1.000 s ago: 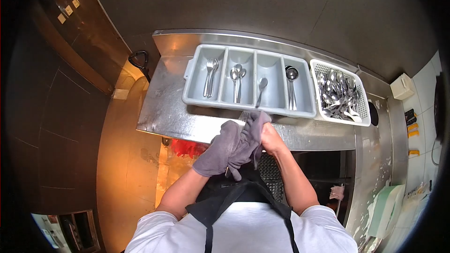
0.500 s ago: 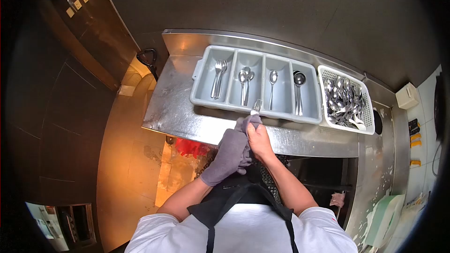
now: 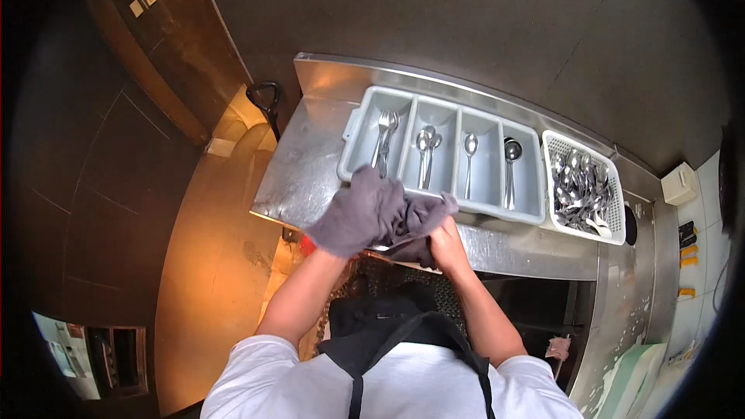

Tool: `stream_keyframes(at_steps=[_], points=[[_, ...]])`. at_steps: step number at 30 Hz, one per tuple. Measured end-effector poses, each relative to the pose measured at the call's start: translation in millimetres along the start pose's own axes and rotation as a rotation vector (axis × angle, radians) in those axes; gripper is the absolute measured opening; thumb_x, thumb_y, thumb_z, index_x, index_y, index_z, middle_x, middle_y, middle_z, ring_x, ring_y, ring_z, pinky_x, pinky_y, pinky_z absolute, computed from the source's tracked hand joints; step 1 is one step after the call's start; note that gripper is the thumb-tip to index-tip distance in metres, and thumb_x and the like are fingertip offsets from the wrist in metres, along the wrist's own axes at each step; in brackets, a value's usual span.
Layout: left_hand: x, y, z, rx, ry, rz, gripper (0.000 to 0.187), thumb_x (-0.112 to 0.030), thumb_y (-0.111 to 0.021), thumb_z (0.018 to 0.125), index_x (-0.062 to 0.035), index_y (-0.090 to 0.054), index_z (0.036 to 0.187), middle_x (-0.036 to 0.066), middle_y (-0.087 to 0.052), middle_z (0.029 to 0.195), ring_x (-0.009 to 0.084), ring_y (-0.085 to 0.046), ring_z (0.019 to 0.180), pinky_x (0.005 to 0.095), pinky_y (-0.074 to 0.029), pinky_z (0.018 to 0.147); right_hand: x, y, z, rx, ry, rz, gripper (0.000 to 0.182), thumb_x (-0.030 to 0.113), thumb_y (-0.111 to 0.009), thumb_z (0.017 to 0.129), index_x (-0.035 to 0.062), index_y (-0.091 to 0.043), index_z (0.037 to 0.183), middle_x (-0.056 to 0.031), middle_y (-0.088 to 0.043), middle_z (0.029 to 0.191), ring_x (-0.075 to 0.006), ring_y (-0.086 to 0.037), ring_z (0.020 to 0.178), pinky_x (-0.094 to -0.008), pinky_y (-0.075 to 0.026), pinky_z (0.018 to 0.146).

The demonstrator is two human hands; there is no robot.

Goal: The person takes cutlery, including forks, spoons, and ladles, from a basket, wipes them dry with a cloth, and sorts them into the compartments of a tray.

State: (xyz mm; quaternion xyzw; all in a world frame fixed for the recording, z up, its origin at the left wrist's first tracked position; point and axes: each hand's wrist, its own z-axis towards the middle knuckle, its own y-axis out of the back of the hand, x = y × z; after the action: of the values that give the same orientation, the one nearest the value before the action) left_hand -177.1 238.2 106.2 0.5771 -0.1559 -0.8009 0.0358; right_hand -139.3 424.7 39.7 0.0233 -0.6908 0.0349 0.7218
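My left hand [image 3: 353, 213], covered by grey cloth, is closed on its folds at the front left corner of the grey cutlery tray [image 3: 504, 213]. Its fingers do not show. My right hand [image 3: 448, 247] grips the other part of the grey cloth [image 3: 423, 217], just in front of the tray. Forks [image 3: 383, 126] lie in the leftmost compartment, their lower ends partly behind my left hand. Several spoons [image 3: 425, 143] are in the second compartment, and a single spoon [image 3: 470, 147] is in the third. Ladles [image 3: 512, 154] lie in the rightmost one.
A white perforated basket [image 3: 618, 213] heaped with mixed cutlery stands right of the tray on the steel counter [image 3: 528, 252]. The counter has a raised back edge against a dark wall. A black handle [image 3: 264, 95] rises beyond its left end.
Both hands have moved forward, the left one up to the tray's front left corner. The fork that stuck up from the cloth is out of sight. The camera view has shifted.
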Motion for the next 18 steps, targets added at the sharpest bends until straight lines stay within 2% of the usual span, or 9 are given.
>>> stream_keyframes(at_steps=[1,3,6,7,9,12,14,17,18], points=[[-46,7,-5,0.051,-0.078,0.101,0.020,-0.016,-0.063,0.089,-0.0025,-0.051,0.083,0.012,-0.056,0.088,0.0229,-0.057,0.079,0.0374,-0.047,0.075,24,3,-13,-0.058,-0.109,0.035,0.047,0.019,-0.049,0.096,-0.0040,-0.043,0.136,-0.0134,-0.051,0.132,-0.0216,-0.048,0.123,-0.0334,-0.034,0.108],[-53,10,-17,0.064,-0.189,0.226,0.018,-0.015,-0.065,0.089,-0.0016,-0.053,0.087,0.012,-0.058,0.092,0.0228,-0.058,0.084,0.0366,-0.048,0.079,8,27,-27,-0.187,-0.027,0.045,0.045,0.032,-0.046,0.099,-0.0006,-0.051,0.131,-0.0120,-0.055,0.131,-0.0242,-0.050,0.123,-0.0393,-0.037,0.108],[29,13,-48,-0.038,-0.295,0.291,0.026,-0.016,-0.066,0.087,0.0013,-0.062,0.106,0.013,-0.063,0.098,0.0263,-0.058,0.098,0.0355,-0.047,0.086,7,63,-50,-0.317,-0.063,0.540,0.048,0.037,-0.045,0.100,0.0021,-0.051,0.132,-0.0122,-0.055,0.131,-0.0273,-0.051,0.122,-0.0426,-0.038,0.108],[15,8,-54,-0.126,-0.121,-0.041,0.032,-0.014,-0.067,0.085,0.0006,-0.063,0.113,0.016,-0.064,0.100,0.0308,-0.056,0.105,0.0374,-0.046,0.090,20,73,-59,-0.383,-0.016,0.553,0.049,0.037,-0.044,0.100,0.0013,-0.050,0.132,-0.0130,-0.055,0.132,-0.0281,-0.051,0.123,-0.0437,-0.038,0.108],[-7,34,-40,-0.045,-0.252,0.170,0.029,-0.012,-0.069,0.081,0.0003,-0.065,0.106,0.015,-0.064,0.101,0.0308,-0.058,0.103,0.0381,-0.046,0.091,36,98,-74,-0.532,-0.012,0.701,0.050,0.037,-0.042,0.100,-0.0013,-0.049,0.132,-0.0150,-0.055,0.132,-0.0296,-0.052,0.123,-0.0451,-0.039,0.109],[-23,74,-20,0.144,-0.342,0.350,0.031,-0.013,-0.074,0.077,-0.0011,-0.067,0.105,0.014,-0.066,0.107,0.0280,-0.060,0.102,0.0404,-0.045,0.092,54,122,-83,-0.778,0.086,0.587,0.047,0.034,-0.039,0.102,-0.0016,-0.052,0.129,-0.0148,-0.058,0.128,-0.0293,-0.054,0.120,-0.0439,-0.042,0.106],[-33,66,9,-0.019,-0.408,0.322,0.029,-0.014,-0.074,0.078,-0.0007,-0.066,0.103,0.012,-0.067,0.104,0.0262,-0.061,0.100,0.0383,-0.046,0.091,31,148,-78,-0.920,0.118,0.478,0.043,0.034,-0.039,0.102,-0.0001,-0.055,0.123,-0.0131,-0.061,0.121,-0.0285,-0.058,0.113,-0.0430,-0.047,0.099],[3,53,39,-0.108,-0.356,0.416,0.027,-0.009,-0.072,0.079,-0.0002,-0.067,0.104,0.012,-0.068,0.105,0.0269,-0.062,0.098,0.0368,-0.048,0.090,-13,191,-77,-0.971,-0.115,0.312,0.041,0.033,-0.035,0.102,0.0023,-0.057,0.119,-0.0125,-0.062,0.116,-0.0283,-0.062,0.101,-0.0427,-0.052,0.085],[4,48,44,-0.019,-0.365,0.407,0.028,-0.009,-0.072,0.078,-0.0005,-0.067,0.104,0.011,-0.067,0.106,0.0265,-0.062,0.100,0.0365,-0.048,0.090,-10,191,-81,-0.941,-0.174,0.406,0.041,0.032,-0.032,0.102,0.0029,-0.056,0.119,-0.0129,-0.062,0.116,-0.0284,-0.063,0.099,-0.0433,-0.053,0.082]])
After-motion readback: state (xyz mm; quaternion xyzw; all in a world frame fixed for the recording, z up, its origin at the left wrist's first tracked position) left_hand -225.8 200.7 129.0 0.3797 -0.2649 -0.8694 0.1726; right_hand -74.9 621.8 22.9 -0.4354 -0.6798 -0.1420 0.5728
